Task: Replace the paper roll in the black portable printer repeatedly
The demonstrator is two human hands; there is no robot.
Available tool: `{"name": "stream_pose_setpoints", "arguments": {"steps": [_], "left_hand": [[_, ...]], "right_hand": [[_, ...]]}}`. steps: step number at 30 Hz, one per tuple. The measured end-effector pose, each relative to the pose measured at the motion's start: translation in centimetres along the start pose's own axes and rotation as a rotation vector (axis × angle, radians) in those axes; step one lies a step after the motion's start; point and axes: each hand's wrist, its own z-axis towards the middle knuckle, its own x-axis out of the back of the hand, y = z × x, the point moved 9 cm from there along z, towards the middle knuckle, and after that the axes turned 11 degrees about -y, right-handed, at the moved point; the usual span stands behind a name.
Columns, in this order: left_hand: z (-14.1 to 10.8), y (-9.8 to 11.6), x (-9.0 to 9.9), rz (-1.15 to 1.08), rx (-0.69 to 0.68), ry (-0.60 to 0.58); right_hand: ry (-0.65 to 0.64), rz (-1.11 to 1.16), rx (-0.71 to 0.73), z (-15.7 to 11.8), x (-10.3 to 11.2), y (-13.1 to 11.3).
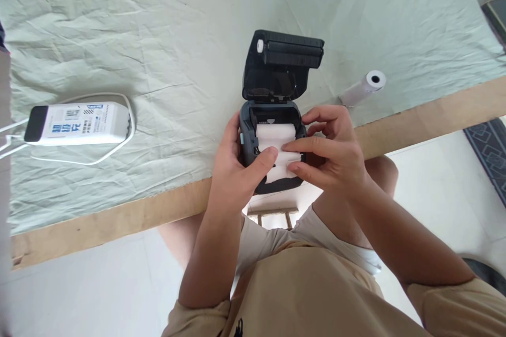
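Observation:
A small dark portable printer (247, 134) is held over the table's near edge, its black lid (282, 71) swung up and back. Inside it lies a white paper roll (275, 134), with a loose end of paper running toward the front rim. My left hand (237, 168) grips the printer's left side, its thumb resting on the paper. From the right, my right hand (330, 150) has its thumb and index finger on the paper, close together. Its other fingers are curled by the printer's right side. What they touch there is partly hidden.
A second paper roll (361, 88) lies to the right on the green tablecloth (177, 63). At the left is a white power strip (79, 124) with its cable looped around it. The bare wooden table edge (110, 221) runs in front of my lap. A dark object (496, 18) sits far right.

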Motion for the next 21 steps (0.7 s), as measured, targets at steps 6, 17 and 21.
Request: {"name": "stream_pose_setpoints", "arguments": {"steps": [6, 17, 21], "left_hand": [[-0.01, 0.19, -0.12, 0.023, -0.007, -0.007], [-0.10, 0.19, -0.13, 0.022, -0.005, 0.010], [-0.02, 0.39, -0.26, 0.013, -0.013, 0.005]], "right_hand": [[0.019, 0.002, 0.007, -0.08, 0.11, -0.07], [0.026, -0.013, 0.018, -0.06, 0.16, -0.10], [0.021, -0.022, 0.003, -0.08, 0.12, 0.09]]}}
